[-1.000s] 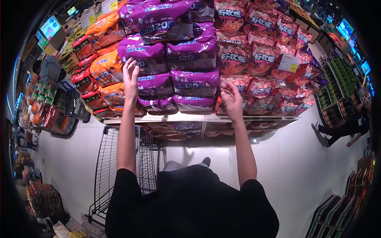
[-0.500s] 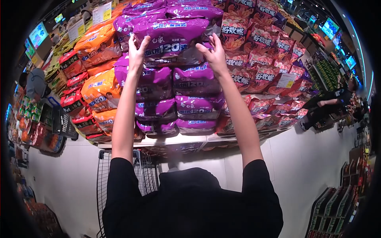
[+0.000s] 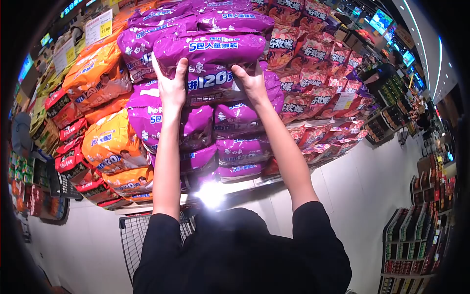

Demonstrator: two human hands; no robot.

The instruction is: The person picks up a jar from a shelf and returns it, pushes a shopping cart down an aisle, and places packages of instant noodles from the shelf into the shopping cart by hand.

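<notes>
A large purple multipack of instant noodles (image 3: 213, 56), printed with "120", is held at its two ends on top of the purple stack. My left hand (image 3: 171, 88) wraps its left end, the thumb pressed on the front. Around the right end, my right hand (image 3: 251, 84) also has its thumb on the front, while its other fingers are partly hidden behind the pack. Matching purple packs (image 3: 240, 117) are piled below and behind it.
Orange noodle packs (image 3: 105, 147) are stacked on the left, red-pink bags (image 3: 313, 81) on the right. A price sign (image 3: 99, 28) stands at upper left. Below the display edge is a wire shopping cart (image 3: 134, 240). A shelf of goods (image 3: 406, 230) stands at right.
Both hands, earlier apart around the purple pack's ends, have closed on it. The pack has come a little lower and nearer. The view has shifted, and a bright glare appears below the stack.
</notes>
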